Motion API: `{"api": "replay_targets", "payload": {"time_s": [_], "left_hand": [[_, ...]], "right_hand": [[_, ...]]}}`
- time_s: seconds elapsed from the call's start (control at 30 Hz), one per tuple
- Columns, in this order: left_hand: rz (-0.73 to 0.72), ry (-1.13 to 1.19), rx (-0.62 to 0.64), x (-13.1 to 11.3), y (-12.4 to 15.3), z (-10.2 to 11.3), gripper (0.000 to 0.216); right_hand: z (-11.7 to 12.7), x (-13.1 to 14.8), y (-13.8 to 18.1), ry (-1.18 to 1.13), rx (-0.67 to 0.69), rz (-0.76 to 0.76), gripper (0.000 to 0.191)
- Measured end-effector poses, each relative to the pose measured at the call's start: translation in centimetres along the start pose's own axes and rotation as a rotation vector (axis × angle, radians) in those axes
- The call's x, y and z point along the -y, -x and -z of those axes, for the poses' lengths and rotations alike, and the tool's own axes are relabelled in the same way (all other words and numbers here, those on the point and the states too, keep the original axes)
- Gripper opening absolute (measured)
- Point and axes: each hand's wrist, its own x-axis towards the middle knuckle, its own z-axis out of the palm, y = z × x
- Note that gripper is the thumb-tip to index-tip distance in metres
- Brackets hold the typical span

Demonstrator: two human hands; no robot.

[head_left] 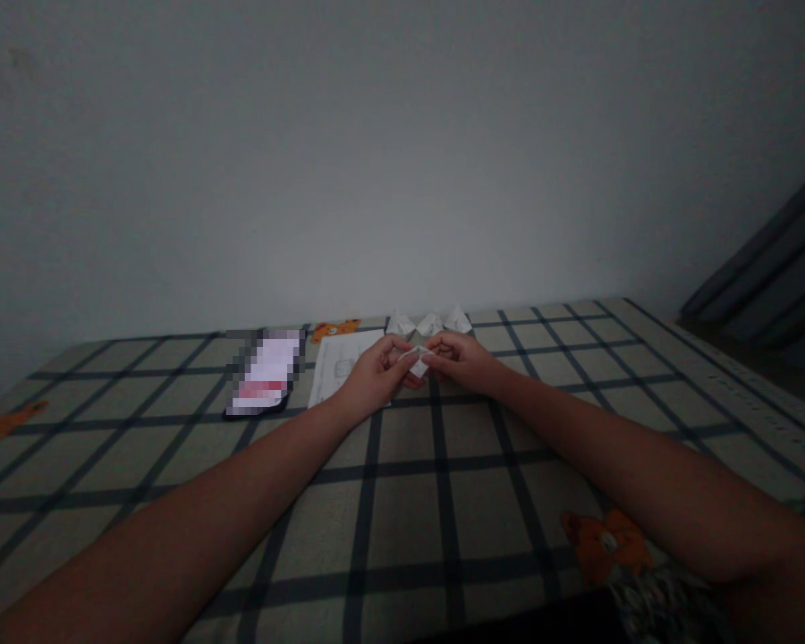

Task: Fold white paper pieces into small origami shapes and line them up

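Note:
Both my arms reach forward over a checked cloth (443, 501). My left hand (374, 376) and my right hand (460, 360) meet in the middle and pinch a small folded piece of white paper (418, 359) between their fingertips. The fingers of both hands are curled closed on it. Just beyond the hands, three small folded white paper shapes (429, 322) stand in a row near the wall.
A white sheet of paper (339, 365) lies flat to the left of my hands. A phone with a lit screen (265, 372) lies further left. A grey wall rises behind. Orange bear prints (604, 541) dot the cloth. A dark slanted object (771, 268) stands at right.

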Motion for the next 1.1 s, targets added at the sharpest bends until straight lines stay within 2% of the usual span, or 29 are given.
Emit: {"api": "replay_targets", "payload": {"time_s": [0.17,0.27,0.37,0.57,0.77,1.1], "left_hand": [[0.012,-0.029,-0.018,-0.3,0.0,0.0,0.035],[0.043,-0.027,0.026,-0.6,0.0,-0.1,0.043],[0.059,-0.033,0.087,-0.9,0.1,-0.1,0.039],[0.045,-0.107,0.098,-0.9,0.2,0.0,0.025],[0.059,-0.127,0.062,-1.1,0.3,-0.2,0.025],[0.045,-0.169,0.124,-0.9,0.3,0.0,0.026]], "right_hand": [[-0.1,0.0,0.0,0.015,-0.056,0.011,0.026],[0.0,-0.2,-0.1,-0.025,-0.087,0.017,0.026],[0.2,-0.4,-0.2,-0.045,-0.105,0.022,0.026],[0.2,-0.5,-0.1,-0.095,-0.053,0.014,0.027],[0.0,-0.1,0.1,-0.065,-0.034,0.006,0.027],[-0.1,0.0,0.1,-0.102,-0.012,-0.001,0.032]]}}
